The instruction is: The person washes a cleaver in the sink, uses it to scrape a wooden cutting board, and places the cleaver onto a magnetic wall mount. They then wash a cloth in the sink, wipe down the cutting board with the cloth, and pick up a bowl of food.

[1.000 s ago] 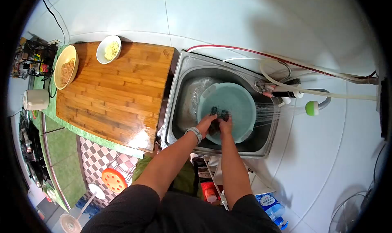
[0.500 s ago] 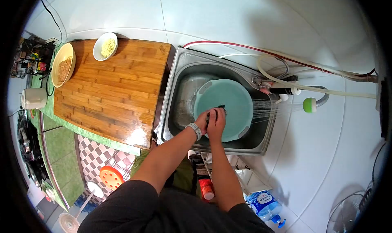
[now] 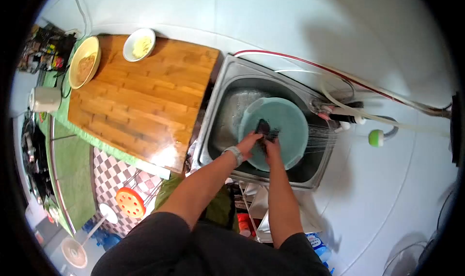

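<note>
Both of my hands are over a pale green basin (image 3: 290, 126) in the metal sink (image 3: 227, 101). My left hand (image 3: 248, 146), with a light watch band at the wrist, grips the left side of a dark, wet, limp item (image 3: 263, 128). My right hand (image 3: 272, 148) holds the same item from the right, with its fingers partly hidden by it. Water sprays from the green and white shower head (image 3: 376, 138) toward the right side of the basin.
Left of the sink lies a wooden board (image 3: 145, 92), with a white bowl of chopped pale yellow food (image 3: 142, 47) and a yellow bowl of pinkish food (image 3: 85, 67). A red stool (image 3: 130, 202) stands below. Hoses run along the wall.
Half a second ago my hands were squeezed together around the dark item. Now they are lower in the basin and slightly apart, and the item is spread open between them. The view has shifted and tilted.
</note>
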